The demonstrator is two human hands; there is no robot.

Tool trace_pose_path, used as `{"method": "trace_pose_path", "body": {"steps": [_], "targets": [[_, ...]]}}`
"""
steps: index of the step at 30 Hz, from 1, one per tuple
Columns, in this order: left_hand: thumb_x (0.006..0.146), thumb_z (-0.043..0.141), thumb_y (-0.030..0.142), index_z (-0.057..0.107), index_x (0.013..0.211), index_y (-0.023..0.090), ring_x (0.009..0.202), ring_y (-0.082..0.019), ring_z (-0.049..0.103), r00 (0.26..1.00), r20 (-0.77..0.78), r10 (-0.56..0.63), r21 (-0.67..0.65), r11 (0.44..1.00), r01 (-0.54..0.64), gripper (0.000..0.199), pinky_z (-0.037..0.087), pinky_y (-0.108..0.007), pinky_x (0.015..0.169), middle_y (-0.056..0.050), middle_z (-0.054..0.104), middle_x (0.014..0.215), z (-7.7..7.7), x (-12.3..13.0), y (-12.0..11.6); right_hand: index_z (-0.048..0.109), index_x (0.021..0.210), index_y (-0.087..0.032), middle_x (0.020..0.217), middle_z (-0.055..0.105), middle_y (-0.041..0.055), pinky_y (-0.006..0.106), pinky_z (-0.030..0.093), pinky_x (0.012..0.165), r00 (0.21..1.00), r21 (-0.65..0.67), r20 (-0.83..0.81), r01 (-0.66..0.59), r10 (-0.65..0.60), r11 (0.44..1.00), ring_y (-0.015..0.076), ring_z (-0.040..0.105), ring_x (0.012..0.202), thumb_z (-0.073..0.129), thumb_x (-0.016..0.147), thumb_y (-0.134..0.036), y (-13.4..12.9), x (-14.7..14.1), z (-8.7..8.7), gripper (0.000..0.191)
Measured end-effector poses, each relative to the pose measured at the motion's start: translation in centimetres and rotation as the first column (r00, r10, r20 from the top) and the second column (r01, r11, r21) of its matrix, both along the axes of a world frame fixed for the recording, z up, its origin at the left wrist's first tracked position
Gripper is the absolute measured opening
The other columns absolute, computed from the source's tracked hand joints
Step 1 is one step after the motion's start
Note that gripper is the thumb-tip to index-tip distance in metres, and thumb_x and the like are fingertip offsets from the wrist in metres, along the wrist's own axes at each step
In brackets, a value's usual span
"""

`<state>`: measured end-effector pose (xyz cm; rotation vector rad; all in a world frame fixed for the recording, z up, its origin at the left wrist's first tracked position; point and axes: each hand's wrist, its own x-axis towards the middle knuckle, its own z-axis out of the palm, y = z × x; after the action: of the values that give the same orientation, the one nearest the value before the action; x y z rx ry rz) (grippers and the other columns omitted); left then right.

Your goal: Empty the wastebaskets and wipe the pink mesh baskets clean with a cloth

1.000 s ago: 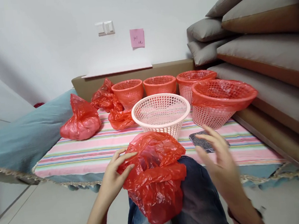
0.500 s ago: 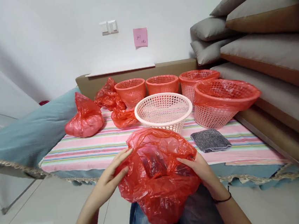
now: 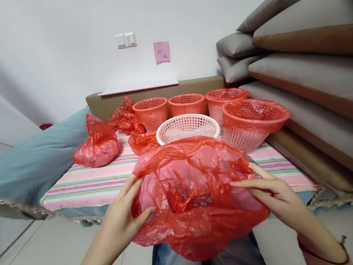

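Observation:
A thin red plastic bag (image 3: pixel 201 226) is spread wide above my lap, its mouth gaping upward and its film crumpled inside. My left hand (image 3: pixel 124 216) grips its left rim, fingers mostly behind the film and thumb on the near side. On the opposite side, my right hand (image 3: pixel 276 193) holds the bag's right edge, with one finger stretched over the film. Just beyond the bag stands a pale pink openwork plastic basket (image 3: pixel 159 137), its lower part hidden by the bag.
Behind are baskets with red bag linings: a left one (image 3: pixel 151 110), a middle one (image 3: pixel 188 104), and two at right, the nearer (image 3: pixel 242 136) tilted. A filled red bag (image 3: pixel 96 144) sits left on the striped cloth (image 3: pixel 75 188). Grey cushions (image 3: pixel 308 74) are stacked at right.
My right hand has moved right and the bag has been stretched wider. The bag now covers more of the pale basket and nearly all of the dark grey folded cloth.

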<state>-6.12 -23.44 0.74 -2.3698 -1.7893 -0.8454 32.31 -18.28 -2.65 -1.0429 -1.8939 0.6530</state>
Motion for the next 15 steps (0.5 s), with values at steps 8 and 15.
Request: {"method": "trace_pose_path", "body": {"steps": [8, 15], "targets": [[0.083, 0.066, 0.036, 0.034, 0.145, 0.023, 0.13, -0.035, 0.052, 0.996, -0.093, 0.005, 0.15, 0.989, 0.009, 0.072, 0.055, -0.042, 0.091, -0.018, 0.035, 0.153, 7.2, 2.6, 4.0, 0.027, 0.156, -0.028, 0.149, 0.045, 0.0141, 0.049, 0.056, 0.093, 0.833, 0.431, 0.413, 0.176, -0.367, 0.885, 0.0382, 0.056, 0.125, 0.067, 0.084, -0.034, 2.7, 0.6, 8.3, 0.083], [0.066, 0.082, 0.037, 0.003, 0.156, 0.017, 0.13, -0.046, 0.05, 0.991, -0.001, 0.135, 0.197, 0.972, -0.132, 0.121, 0.053, -0.048, 0.094, -0.03, 0.008, 0.161, 9.9, 3.7, 12.5, 0.007, 0.159, -0.025, 0.138, 0.055, 0.0164, 0.048, 0.057, 0.083, 0.781, 0.552, 0.377, 0.241, -0.497, 0.798, 0.0372, 0.064, 0.109, 0.06, 0.082, -0.021, 8.3, -0.1, 13.0, 0.094]]}}
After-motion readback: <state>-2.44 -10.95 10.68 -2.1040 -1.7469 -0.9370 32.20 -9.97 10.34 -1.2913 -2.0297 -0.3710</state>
